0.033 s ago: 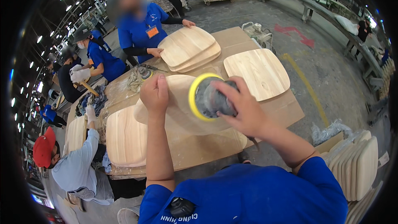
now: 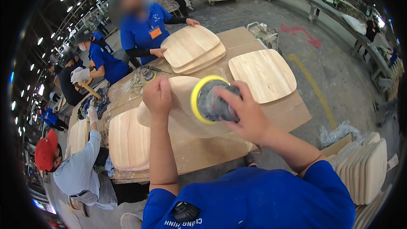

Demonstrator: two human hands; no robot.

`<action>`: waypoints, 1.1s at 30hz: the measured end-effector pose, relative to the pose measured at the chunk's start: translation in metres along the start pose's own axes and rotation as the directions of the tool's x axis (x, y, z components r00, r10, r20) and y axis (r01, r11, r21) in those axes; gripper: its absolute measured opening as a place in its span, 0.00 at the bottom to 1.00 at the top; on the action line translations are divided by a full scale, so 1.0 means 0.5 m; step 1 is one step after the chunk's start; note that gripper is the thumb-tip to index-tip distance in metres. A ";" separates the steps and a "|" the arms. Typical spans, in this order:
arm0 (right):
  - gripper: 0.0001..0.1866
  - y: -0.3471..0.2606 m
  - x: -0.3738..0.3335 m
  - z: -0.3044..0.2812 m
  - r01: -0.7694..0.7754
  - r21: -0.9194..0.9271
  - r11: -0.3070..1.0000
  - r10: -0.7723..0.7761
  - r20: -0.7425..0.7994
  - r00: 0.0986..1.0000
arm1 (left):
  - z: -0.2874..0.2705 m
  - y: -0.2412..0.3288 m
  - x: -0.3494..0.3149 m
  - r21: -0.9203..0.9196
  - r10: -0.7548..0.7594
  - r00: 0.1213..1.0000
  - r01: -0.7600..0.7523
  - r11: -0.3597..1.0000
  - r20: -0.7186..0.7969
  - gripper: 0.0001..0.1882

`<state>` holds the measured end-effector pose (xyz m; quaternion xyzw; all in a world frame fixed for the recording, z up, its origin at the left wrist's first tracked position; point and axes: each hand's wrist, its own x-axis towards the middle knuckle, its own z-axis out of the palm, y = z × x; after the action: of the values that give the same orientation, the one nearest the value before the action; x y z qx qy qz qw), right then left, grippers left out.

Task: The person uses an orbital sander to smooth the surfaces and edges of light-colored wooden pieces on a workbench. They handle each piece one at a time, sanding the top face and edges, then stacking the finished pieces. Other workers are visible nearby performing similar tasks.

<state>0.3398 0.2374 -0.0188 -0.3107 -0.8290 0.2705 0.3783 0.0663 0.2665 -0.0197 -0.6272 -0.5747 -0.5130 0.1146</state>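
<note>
My left hand [image 2: 157, 96] is closed at the left edge of a pale wooden panel [image 2: 181, 93] with rounded corners, its thumb up. In my right hand [image 2: 250, 116] is a round power sander [image 2: 212, 101], dark and dusty with a yellow-rimmed pad. The sander is tilted over the panel, its pad side toward my left hand. Whether the pad touches the wood I cannot tell. The panel's lower right part looks smeared, and my hands and the sander hide some of it.
A cardboard-covered table [image 2: 292, 112] bears another panel [image 2: 263, 76] at right and one [image 2: 129, 140] at left. Across it, a co-worker holds stacked panels [image 2: 190, 46]. Another sander [image 2: 148, 74] lies on cloth. A co-worker in a red cap [image 2: 46, 150] works at left. Panels [image 2: 362, 169] stand at lower right.
My right hand and the sander have shifted slightly left over the panel. My left hand has stayed in place.
</note>
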 end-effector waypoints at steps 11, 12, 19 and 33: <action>0.40 0.024 -0.019 0.027 0.086 -0.020 0.996 -0.088 -0.097 0.991 | 0.034 -0.073 -0.001 0.005 0.069 0.980 -0.069 0.998 -0.186 0.15; 0.41 0.034 0.001 0.010 0.078 0.019 0.997 -0.077 -0.068 0.995 | 0.021 -0.087 -0.002 0.068 -0.033 0.998 0.037 0.997 -0.061 0.13; 0.42 0.101 0.059 -0.089 -0.042 0.237 0.971 0.014 0.117 0.993 | 0.023 -0.085 0.007 -0.032 0.013 0.999 -0.014 0.999 -0.031 0.17; 0.44 0.120 -0.062 0.033 0.167 0.181 0.969 -0.191 0.121 0.974 | 0.041 -0.122 0.034 0.079 -0.024 0.996 0.031 0.996 -0.089 0.20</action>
<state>0.3614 0.2510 -0.0836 -0.1816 -0.8517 0.3256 0.3683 0.0224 0.3111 -0.0428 -0.5908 -0.5980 -0.5182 0.1578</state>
